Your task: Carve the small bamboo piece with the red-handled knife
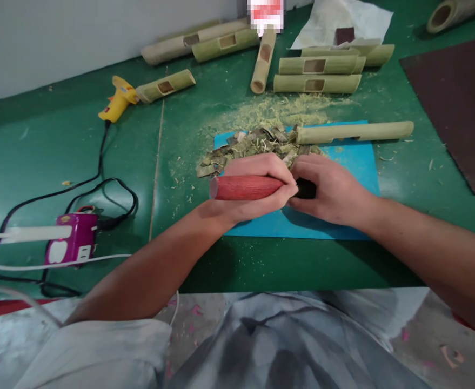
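Note:
Over the blue mat (261,226), my left hand (257,167) is closed around a tool with a red wooden handle (247,187). The handle's butt points left, and its other end is hidden in my fingers. Close against it, my right hand (334,189) is closed around a short black piece (305,189). Whether that piece joins the red handle I cannot tell. Just beyond my hands lies a heap of bamboo chips (257,145). A bamboo tube (354,132) rests across the mat's far right part.
Several bamboo tubes with cut windows (318,84) lie at the back. On the left are a yellow glue gun (118,102) and a purple power block (73,237) with cables. A dark brown sheet (456,102) lies right; white paper (342,21) is behind.

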The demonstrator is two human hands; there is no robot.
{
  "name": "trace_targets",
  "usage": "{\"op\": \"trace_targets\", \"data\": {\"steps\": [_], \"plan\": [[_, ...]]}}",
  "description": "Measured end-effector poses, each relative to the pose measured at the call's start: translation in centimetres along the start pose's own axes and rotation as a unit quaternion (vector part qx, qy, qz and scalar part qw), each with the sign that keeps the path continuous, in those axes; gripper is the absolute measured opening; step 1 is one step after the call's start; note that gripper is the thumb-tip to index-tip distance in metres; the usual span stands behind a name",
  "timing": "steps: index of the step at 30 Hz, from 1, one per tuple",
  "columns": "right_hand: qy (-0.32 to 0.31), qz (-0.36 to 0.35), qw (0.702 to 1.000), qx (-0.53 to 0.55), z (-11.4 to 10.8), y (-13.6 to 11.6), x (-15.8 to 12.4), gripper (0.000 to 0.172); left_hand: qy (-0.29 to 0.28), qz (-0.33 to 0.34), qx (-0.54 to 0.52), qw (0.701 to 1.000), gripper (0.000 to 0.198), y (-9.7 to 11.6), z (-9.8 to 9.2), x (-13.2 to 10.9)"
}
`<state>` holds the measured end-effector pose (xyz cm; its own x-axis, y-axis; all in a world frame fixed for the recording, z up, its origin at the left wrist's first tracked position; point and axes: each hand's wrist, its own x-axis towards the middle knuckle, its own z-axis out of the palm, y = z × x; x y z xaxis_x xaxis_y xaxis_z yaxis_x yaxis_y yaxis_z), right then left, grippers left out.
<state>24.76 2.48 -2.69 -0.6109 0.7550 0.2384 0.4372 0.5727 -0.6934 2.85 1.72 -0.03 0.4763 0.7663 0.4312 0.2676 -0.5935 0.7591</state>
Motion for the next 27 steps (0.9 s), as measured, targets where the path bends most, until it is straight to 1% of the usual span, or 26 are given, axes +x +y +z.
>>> {"op": "trace_targets", "data": {"steps": [3, 8, 11, 13, 15, 16, 17, 19, 21, 27], "plan": [[0.002, 0.001, 1.0, -0.002, 0.0, 0.0, -0.1, 0.017, 0.027, 0.029, 0.014, 0.999, 0.015, -0.2, 0.4, -0.1], [0.002, 0.001, 1.0, -0.007, 0.1, 0.0, -0.1, 0.015, 0.04, 0.082, 0.011, 0.996, 0.018, -0.8, 0.3, -0.4], [-0.002, 0.007, 1.0, -0.006, 0.1, 0.0, -0.1, 0.015, 0.05, 0.086, 0.009, 0.995, 0.02, -1.3, 0.3, -0.8], [-0.003, 0.014, 1.0, -0.006, 0.0, 0.0, -0.1, 0.015, 0.079, 0.073, -0.004, 0.994, 0.021, -1.7, 0.4, -1.0], [-0.004, 0.017, 1.0, -0.004, 0.0, 0.1, -0.1, 0.015, 0.147, 0.073, -0.038, 0.986, 0.025, -2.0, 0.4, -1.1], [-0.005, 0.017, 1.0, -0.002, 0.0, 0.1, 0.0, 0.016, 0.147, 0.064, -0.047, 0.986, 0.024, -2.0, 0.4, -1.0], [-0.006, 0.017, 1.0, 0.0, 0.0, 0.1, 0.0, 0.015, 0.129, 0.058, -0.047, 0.989, 0.023, -2.0, 0.4, -1.0], [-0.005, 0.015, 1.0, 0.002, 0.0, 0.1, 0.0, 0.015, 0.074, 0.039, -0.041, 0.996, 0.021, -1.7, 0.3, -0.8], [-0.005, 0.015, 1.0, 0.002, 0.0, 0.1, 0.0, 0.015, 0.049, 0.027, -0.036, 0.998, 0.021, -1.5, 0.1, -0.6], [-0.004, 0.015, 1.0, 0.0, -0.1, 0.0, 0.0, 0.017, 0.047, 0.005, -0.049, 0.998, 0.019, -1.2, 0.1, -0.5]]}}
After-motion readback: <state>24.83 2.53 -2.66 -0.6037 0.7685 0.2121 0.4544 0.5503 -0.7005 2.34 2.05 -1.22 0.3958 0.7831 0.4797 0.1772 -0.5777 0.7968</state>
